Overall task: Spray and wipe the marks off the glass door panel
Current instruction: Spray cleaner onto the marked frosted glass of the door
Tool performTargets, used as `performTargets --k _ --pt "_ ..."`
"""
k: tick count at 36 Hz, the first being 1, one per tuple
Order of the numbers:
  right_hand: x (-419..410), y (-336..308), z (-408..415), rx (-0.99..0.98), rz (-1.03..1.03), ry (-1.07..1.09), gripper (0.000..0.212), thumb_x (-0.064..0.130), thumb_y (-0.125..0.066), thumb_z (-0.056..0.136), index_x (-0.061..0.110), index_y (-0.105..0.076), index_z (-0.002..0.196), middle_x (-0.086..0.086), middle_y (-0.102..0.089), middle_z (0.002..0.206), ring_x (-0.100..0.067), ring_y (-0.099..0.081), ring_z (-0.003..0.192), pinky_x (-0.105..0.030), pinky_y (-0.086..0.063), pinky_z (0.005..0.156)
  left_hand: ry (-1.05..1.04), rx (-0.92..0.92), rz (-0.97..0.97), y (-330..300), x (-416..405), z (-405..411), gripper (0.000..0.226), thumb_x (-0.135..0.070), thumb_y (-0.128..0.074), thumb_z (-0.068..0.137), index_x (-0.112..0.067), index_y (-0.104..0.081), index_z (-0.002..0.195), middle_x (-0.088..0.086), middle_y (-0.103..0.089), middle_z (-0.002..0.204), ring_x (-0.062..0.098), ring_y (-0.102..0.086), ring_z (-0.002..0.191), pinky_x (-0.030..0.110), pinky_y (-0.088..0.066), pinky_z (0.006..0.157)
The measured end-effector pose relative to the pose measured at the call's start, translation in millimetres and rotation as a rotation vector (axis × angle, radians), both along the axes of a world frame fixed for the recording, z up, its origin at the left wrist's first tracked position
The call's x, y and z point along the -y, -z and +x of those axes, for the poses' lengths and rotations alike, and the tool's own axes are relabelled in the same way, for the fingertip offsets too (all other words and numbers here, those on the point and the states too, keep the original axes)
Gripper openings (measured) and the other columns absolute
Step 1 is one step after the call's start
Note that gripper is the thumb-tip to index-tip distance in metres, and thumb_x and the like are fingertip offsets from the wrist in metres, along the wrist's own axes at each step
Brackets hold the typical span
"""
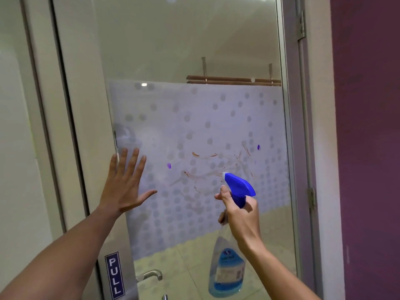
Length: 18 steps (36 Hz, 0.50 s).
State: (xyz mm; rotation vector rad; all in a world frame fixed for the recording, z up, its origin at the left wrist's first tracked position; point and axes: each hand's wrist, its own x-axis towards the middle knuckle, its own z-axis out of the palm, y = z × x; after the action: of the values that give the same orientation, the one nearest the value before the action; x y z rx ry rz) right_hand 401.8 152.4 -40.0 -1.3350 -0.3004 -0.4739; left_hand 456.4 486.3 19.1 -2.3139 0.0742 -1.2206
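The glass door panel (194,50) fills the middle of the head view, with a frosted dotted band across its centre. Brownish smeared marks (207,169) and two small purple spots (169,165) sit on that band. My left hand (124,182) presses flat against the glass near its left edge, fingers spread and straight. My right hand (240,215) grips the neck of a clear spray bottle (227,269) holding blue liquid, index finger at the trigger. Its blue nozzle head (239,184) points at the marks from close by.
A blue PULL sign (114,276) is fixed on the door's metal stile at lower left, beside a metal lever handle (151,274). The door frame with hinges (311,198) runs down the right, next to a purple wall (368,126). A cream frame stands at left.
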Motion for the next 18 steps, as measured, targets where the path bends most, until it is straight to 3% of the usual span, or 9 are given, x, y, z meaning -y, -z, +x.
performTargets --k 3,8,11,15,18 --pt "-9 -1 5 -0.004 0.021 0.004 0.041 0.046 -0.065 0.094 0.009 -0.072 0.079 -0.011 -0.073 0.070 -0.021 -0.064 0.051 -0.039 -0.055 0.060 0.001 0.012 0.005 1 -3 1 0.111 -0.083 -0.030 0.081 -0.006 -0.019 0.160 0.019 -0.004 0.170 0.045 0.002 0.156 0.067 -0.010 0.123" --pt "-15 -4 9 -0.034 0.031 0.067 0.056 0.044 -0.065 0.094 -0.007 -0.060 0.072 -0.018 -0.063 0.054 -0.020 -0.061 0.047 -0.037 -0.054 0.064 0.001 0.019 0.012 1 -4 2 0.111 -0.083 -0.031 0.081 -0.006 -0.018 0.160 0.019 -0.004 0.170 0.045 0.001 0.156 0.066 -0.010 0.123" --pt "-15 -5 12 -0.059 0.047 0.068 0.055 0.046 -0.066 0.094 -0.006 -0.062 0.075 -0.017 -0.065 0.057 -0.019 -0.062 0.047 -0.034 -0.054 0.062 0.001 0.021 0.013 1 -4 2 0.111 -0.083 -0.031 0.081 -0.007 -0.018 0.161 0.019 -0.004 0.170 0.044 0.002 0.156 0.066 -0.009 0.123" --pt "-11 -5 15 -0.065 0.061 0.017 0.045 0.045 -0.069 0.092 0.001 -0.066 0.082 -0.012 -0.070 0.072 -0.020 -0.060 0.049 -0.047 -0.058 0.065 -0.005 0.019 0.011 2 -4 2 0.111 -0.083 -0.032 0.081 -0.007 -0.018 0.160 0.019 -0.004 0.170 0.045 0.002 0.156 0.066 -0.009 0.123" --pt "-6 -5 15 -0.067 0.053 0.022 0.047 0.045 -0.070 0.092 0.000 -0.066 0.083 -0.017 -0.069 0.070 -0.019 -0.059 0.049 -0.047 -0.057 0.065 -0.006 0.019 0.011 2 -5 2 0.111 -0.083 -0.033 0.081 -0.006 -0.020 0.160 0.019 -0.005 0.170 0.045 0.001 0.156 0.066 -0.009 0.123"
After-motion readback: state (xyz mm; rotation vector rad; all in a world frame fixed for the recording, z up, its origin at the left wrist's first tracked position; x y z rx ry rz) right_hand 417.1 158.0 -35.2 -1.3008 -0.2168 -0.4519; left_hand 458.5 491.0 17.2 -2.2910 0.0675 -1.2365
